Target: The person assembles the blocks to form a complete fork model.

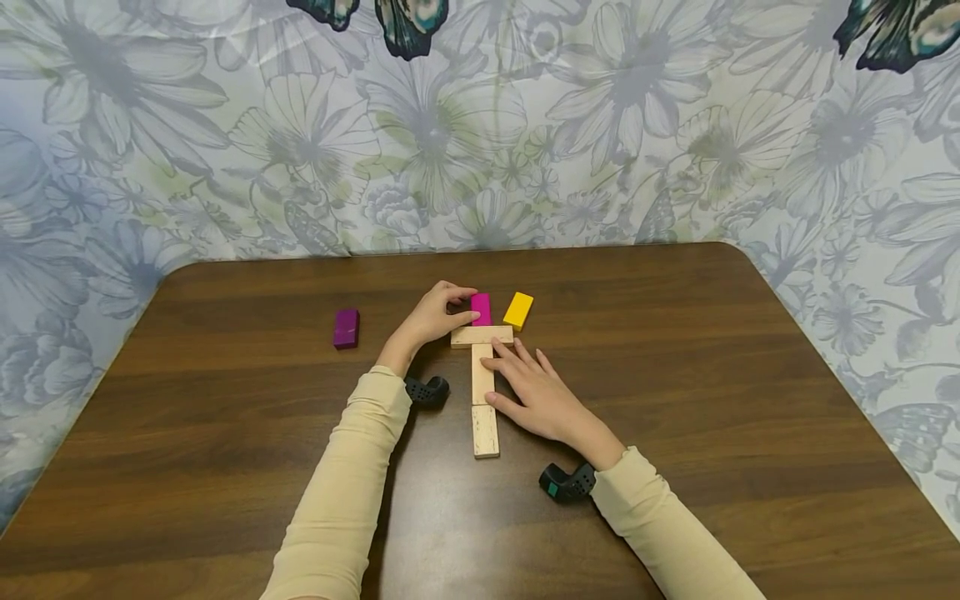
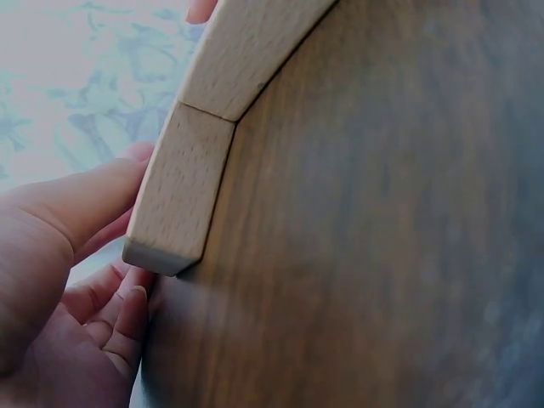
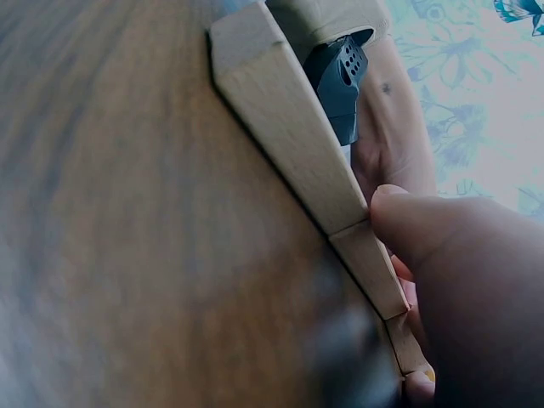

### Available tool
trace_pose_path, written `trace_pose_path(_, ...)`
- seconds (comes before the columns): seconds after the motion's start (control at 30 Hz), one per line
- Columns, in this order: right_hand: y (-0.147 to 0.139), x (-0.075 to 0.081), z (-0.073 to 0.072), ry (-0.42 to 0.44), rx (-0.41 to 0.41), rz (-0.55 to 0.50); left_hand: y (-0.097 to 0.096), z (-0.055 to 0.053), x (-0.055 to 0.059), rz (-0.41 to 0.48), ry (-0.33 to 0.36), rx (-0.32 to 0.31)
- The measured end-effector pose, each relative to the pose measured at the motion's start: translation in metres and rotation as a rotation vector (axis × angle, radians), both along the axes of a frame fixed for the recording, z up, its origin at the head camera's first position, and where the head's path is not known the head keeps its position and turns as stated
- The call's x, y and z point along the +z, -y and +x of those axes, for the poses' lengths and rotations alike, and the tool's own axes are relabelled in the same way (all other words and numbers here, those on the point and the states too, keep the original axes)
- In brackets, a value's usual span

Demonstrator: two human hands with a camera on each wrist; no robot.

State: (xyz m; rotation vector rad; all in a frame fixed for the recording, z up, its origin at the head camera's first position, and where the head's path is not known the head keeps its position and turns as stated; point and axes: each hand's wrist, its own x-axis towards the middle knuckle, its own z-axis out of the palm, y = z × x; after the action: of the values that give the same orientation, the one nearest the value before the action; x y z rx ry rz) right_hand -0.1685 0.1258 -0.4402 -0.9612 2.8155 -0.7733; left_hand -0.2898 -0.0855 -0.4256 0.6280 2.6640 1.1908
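Two plain wooden blocks lie end to end in a line, the nearer one [image 1: 486,432] touching the farther one [image 1: 482,367]. Across the far end of this line lies a third wooden block [image 1: 472,337], forming a T. Just beyond the crosspiece is a magenta block [image 1: 482,308], which my left hand [image 1: 435,315] holds between thumb and index finger from the left. My right hand [image 1: 536,396] has its fingers spread, thumb and fingertips touching the wooden blocks from the right. In the left wrist view the magenta block is hidden behind wooden blocks [image 2: 183,178].
A yellow block [image 1: 518,311] lies slanted just right of the magenta one. Off to the left stands a purple block [image 1: 346,329]. The brown table [image 1: 225,433] meets a flower-patterned wall [image 1: 450,167] at the back. Each wrist wears a black device [image 1: 567,482].
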Motion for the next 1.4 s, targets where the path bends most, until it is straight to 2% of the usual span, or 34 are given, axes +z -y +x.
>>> trace_pose_path(0.17,0.001,0.0,0.0,0.0,-0.001,-0.006,0.003,0.003,0.001,0.019,-0.027,-0.001)
trace_pose_path(0.27,0.002,-0.001,0.0,-0.003,0.0,-0.004,0.009,0.005,0.003,0.045,-0.067,0.025)
trace_pose_path(0.37,0.001,-0.001,0.0,-0.006,-0.003,-0.007,0.02,0.009,0.011,0.07,-0.113,0.064)
trace_pose_path(0.57,-0.002,-0.001,-0.001,-0.02,-0.006,-0.015,0.05,0.02,0.031,0.145,-0.16,0.123)
trace_pose_path(0.8,0.0,-0.001,-0.001,-0.017,0.005,-0.022,0.104,0.035,0.037,0.203,-0.174,0.194)
trace_pose_path(0.9,0.0,0.0,0.0,-0.019,0.002,-0.022,0.131,0.042,0.035,0.19,-0.134,0.217)
trace_pose_path(1.07,0.001,0.0,0.0,-0.018,-0.001,-0.017,0.164,0.049,0.023,0.144,0.005,0.187)
trace_pose_path(1.23,0.001,-0.001,0.0,-0.018,-0.001,-0.022,0.18,0.049,0.013,0.095,0.115,0.149)
trace_pose_path(1.4,0.0,-0.002,-0.001,-0.014,0.0,-0.024,0.187,0.047,0.004,0.076,0.137,0.082)
